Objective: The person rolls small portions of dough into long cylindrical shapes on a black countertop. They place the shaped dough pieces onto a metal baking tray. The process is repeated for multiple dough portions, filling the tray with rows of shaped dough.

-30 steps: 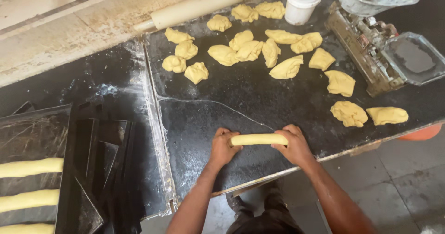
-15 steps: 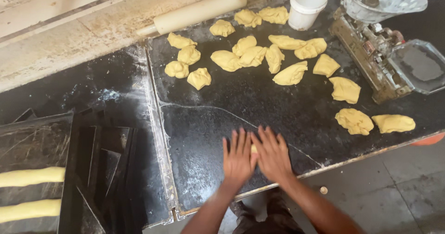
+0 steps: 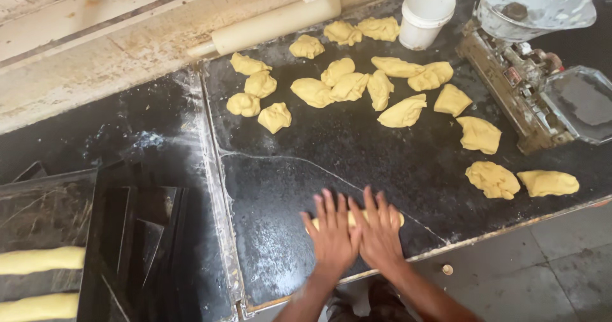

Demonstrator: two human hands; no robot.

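Dark stone desk [image 3: 357,162], floured and cracked, pale ledge behind it, tiled floor below the front edge. We take the scale [image 3: 535,86] at the right as landmark.

Both hands flat over one dough roll [image 3: 354,218], front edge of the desk, well left of and nearer than the scale. Left hand [image 3: 333,233] and right hand [image 3: 377,229] side by side, touching, fingers spread. Neither grip is closed on anything: open palms press the roll, only its ends and a strip between the fingers show.

Done, as far as we see: two finished rolls [image 3: 39,259] on a dark tray [image 3: 38,213], far left of the scale, by the stack of black tins [image 3: 137,233]. Tray is cut off by the frame, so the count may be higher.

Left: roughly eighteen raw lumps [image 3: 347,86] spread on the desk left of the scale, plus three in front of it [image 3: 491,178]. All unshaped.

Our read: early in the batch, current roll about half formed, short and thick next to the tray ones.

Also there: rolling pin [image 3: 274,23] on the back ledge, white tub [image 3: 426,14] just left of the scale pan, both untouched.
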